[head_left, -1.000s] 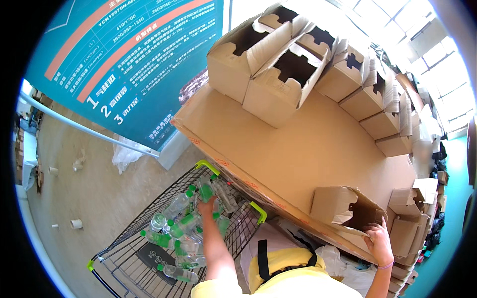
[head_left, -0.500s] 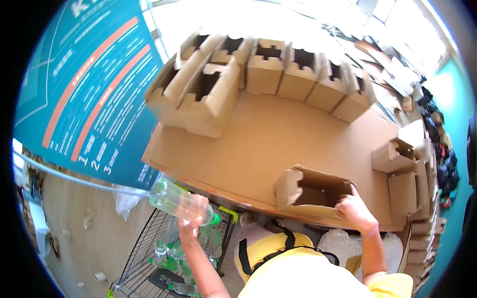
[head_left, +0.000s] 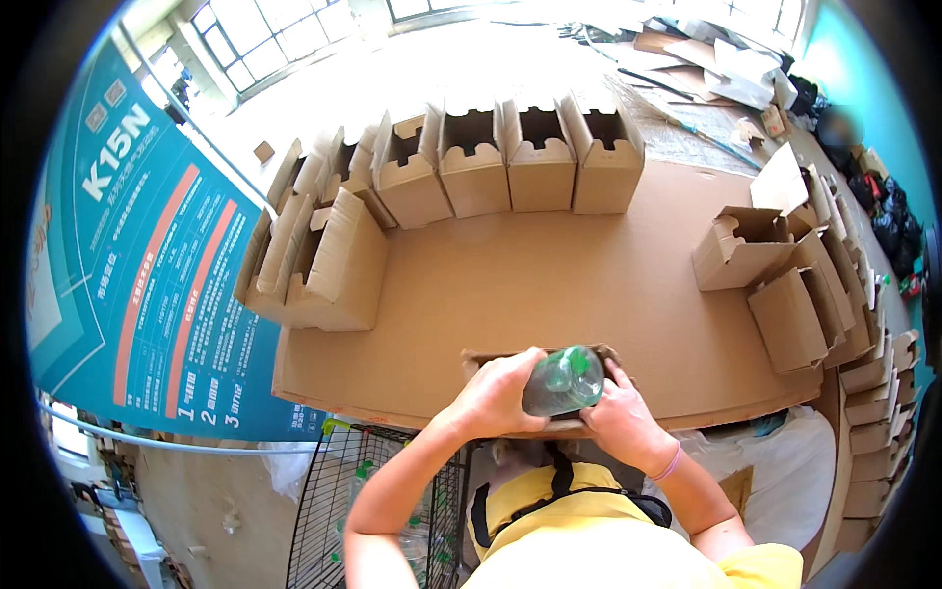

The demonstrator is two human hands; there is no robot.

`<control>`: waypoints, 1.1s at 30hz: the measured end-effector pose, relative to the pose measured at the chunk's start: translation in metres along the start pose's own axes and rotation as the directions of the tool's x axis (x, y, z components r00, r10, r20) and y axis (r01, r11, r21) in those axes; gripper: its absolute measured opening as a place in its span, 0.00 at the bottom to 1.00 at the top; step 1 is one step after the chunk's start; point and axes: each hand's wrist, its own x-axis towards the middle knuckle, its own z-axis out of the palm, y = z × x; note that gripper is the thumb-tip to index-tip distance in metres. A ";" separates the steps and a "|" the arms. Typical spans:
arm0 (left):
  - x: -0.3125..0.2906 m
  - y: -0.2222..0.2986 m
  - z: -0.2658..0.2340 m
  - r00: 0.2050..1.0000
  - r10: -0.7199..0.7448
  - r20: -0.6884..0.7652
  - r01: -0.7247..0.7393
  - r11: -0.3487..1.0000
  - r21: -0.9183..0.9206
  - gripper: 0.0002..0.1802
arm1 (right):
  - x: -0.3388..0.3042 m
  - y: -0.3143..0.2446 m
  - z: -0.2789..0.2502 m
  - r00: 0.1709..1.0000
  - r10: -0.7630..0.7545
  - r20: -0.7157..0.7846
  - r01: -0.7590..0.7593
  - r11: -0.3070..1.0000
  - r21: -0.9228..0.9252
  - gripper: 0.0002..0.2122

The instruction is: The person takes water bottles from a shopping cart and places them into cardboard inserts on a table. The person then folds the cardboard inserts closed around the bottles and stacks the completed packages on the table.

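Observation:
Just in front of me, near the table's front edge, stands an open cardboard box [head_left: 476, 359]. My left hand [head_left: 496, 398] is wrapped around a clear plastic bottle [head_left: 564, 383], tilted over the box's opening; a green part shows at its upper end. The bottle hides most of the opening, so I cannot tell how far in it reaches. At the box's right end, my right hand [head_left: 628, 420] grips the wall, its fingers close to the bottle's side.
Several open cardboard boxes [head_left: 474, 177] stand in a curve along the table's far and left sides. More boxes [head_left: 741, 250] are at the right. A wire cart [head_left: 319, 491] holding bottles is at my lower left, beside a blue banner [head_left: 167, 294].
The bottle has moved from above the cart, rightward to the box, in my left hand. My right hand stays at the box's right end. The head view has shifted.

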 end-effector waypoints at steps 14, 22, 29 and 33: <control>0.046 -0.087 0.089 0.827 -0.362 0.430 0.008 0.772 0.635 0.30 | -0.003 0.012 0.039 0.965 -0.141 -0.222 0.162 0.984 0.078 0.03; 0.022 -0.033 0.029 0.896 -0.202 0.394 0.023 0.910 0.414 0.29 | -0.004 0.016 0.038 0.916 -0.225 -0.331 0.293 0.941 0.170 0.08; -0.092 0.015 0.005 0.777 -0.127 -0.616 0.194 0.980 0.042 0.29 | -0.027 0.021 0.028 0.838 0.247 -0.486 0.014 0.881 0.472 0.19; -0.112 -0.022 0.063 0.771 -0.258 -0.582 0.277 0.959 -0.058 0.24 | -0.012 0.013 0.058 0.905 0.244 -0.349 0.061 0.737 0.673 0.18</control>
